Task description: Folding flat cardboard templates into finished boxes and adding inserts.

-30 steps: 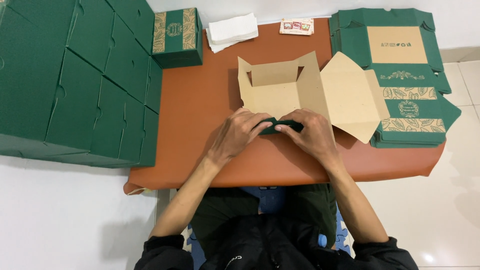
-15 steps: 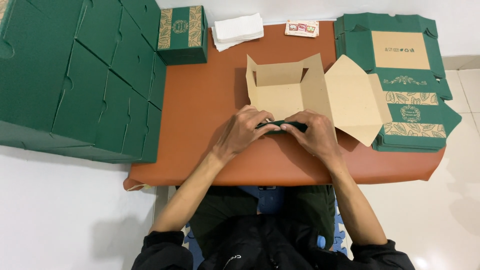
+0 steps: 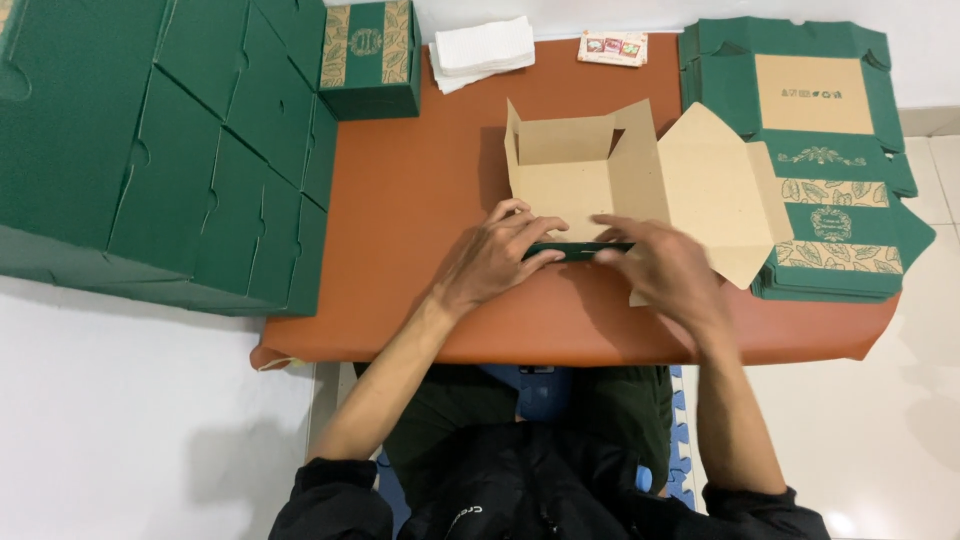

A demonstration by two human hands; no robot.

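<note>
Folding up a cardboard box (image 3: pixel 590 165) on an orange-brown table (image 3: pixel 420 200), that's what's going on in this shot. The box is sitting near the middle of the table, half assembled, with its plain brown inside facing up, the far wall and left wall standing, and a big pointed flap lying flat out to the right. Both hands are working the near edge of it, where the green outer side of the front flap (image 3: pixel 577 250) is showing as a thin dark strip. The left hand (image 3: pixel 497 258) is curled over the left end of that strip, fingers pinching it, and the right hand (image 3: pixel 665 270) is pressing down on the right end with fingers stretched out, gripping the same flap. Sitting to the right of the box is a stack of flat unfolded boxes (image 3: pixel 830 150), green with leaf patterns. Over on the left, a pile of finished green boxes (image 3: pixel 160 150) is taking up that whole side, and one more finished box (image 3: pixel 370 55) is standing at the far edge. Just right of that one, some white paper (image 3: pixel 482 50) is lying folded, and a small card (image 3: pixel 612 47) is resting beyond it.
</note>
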